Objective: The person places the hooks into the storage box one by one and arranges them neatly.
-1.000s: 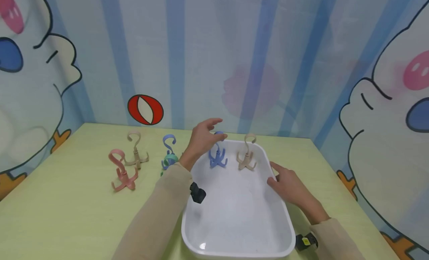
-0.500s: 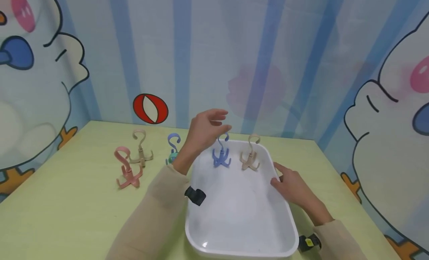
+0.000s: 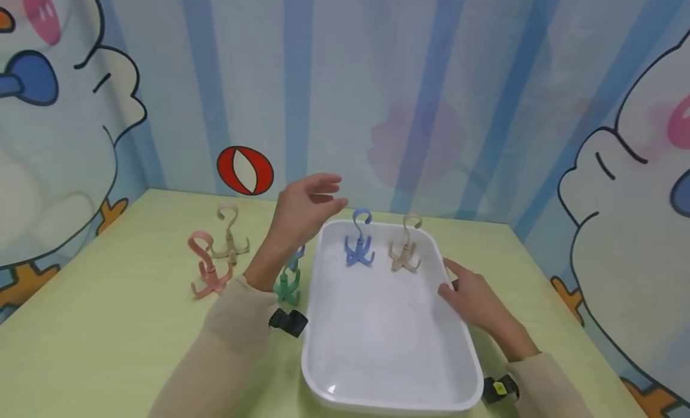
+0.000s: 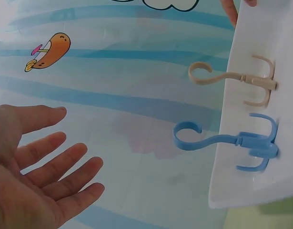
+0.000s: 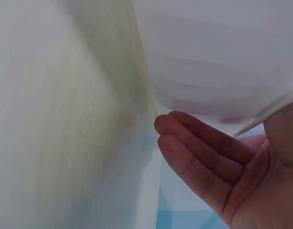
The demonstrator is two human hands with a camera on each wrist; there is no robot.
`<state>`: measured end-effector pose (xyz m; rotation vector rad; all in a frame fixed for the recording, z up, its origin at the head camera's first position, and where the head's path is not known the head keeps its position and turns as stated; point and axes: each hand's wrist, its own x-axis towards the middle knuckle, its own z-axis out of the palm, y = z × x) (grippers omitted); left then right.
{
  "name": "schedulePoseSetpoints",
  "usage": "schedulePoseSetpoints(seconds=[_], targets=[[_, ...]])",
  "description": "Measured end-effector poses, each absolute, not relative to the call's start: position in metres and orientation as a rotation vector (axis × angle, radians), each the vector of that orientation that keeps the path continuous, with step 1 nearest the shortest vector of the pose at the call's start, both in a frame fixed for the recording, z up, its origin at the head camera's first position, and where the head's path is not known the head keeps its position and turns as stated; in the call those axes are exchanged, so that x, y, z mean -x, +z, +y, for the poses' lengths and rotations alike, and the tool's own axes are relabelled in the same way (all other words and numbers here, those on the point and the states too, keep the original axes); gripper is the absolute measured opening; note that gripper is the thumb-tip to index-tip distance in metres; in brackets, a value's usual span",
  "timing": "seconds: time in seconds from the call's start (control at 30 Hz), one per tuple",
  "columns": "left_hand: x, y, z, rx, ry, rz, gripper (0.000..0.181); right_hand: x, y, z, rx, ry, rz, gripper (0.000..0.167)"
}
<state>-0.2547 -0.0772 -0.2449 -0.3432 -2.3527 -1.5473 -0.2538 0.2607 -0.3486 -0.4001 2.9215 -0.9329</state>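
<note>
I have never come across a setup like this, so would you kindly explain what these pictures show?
There is no machine here: a person works bare-handed. The wide picture looks forward and down from the person's head; the two close ones look from the left and right wrists at the work there.

On the pale yellow-green table sits a white, rounded rectangular tray. Toward its far end stand a blue pronged hook and a beige pronged hook. To the tray's left are a pink pronged hook, a second beige hook, a green pronged hook and, mostly hidden, a second blue hook.

The left hand hovers with fingers spread, holding nothing. The right hand holds the tray's right rim.
</note>
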Motion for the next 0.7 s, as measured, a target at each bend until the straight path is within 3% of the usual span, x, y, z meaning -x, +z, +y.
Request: schedulePoseSetpoints(seconds=[0.7], targets=[[0.249,-0.280,-0.134,0.266,-1.666,-2.458,0.045,0.259,-0.342,0.261,0.525,-0.858,2.868,0.074]])
